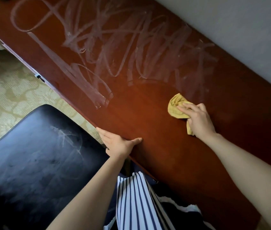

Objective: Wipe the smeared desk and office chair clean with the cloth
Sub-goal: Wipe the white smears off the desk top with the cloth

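A reddish-brown wooden desk runs diagonally through the view. White smears cover its far half; the wood near me shows none. My right hand presses a crumpled yellow cloth flat on the desk at the edge of the smears, fingers spread over it. My left hand rests on the desk's front edge, thumb on top and fingers along the rim. A black office chair stands at the lower left, with white smear marks on its upholstery.
A grey wall borders the desk's far side. Patterned beige carpet lies left of the desk. A small metal fitting sticks out under the desk's front edge. My striped clothing fills the bottom centre.
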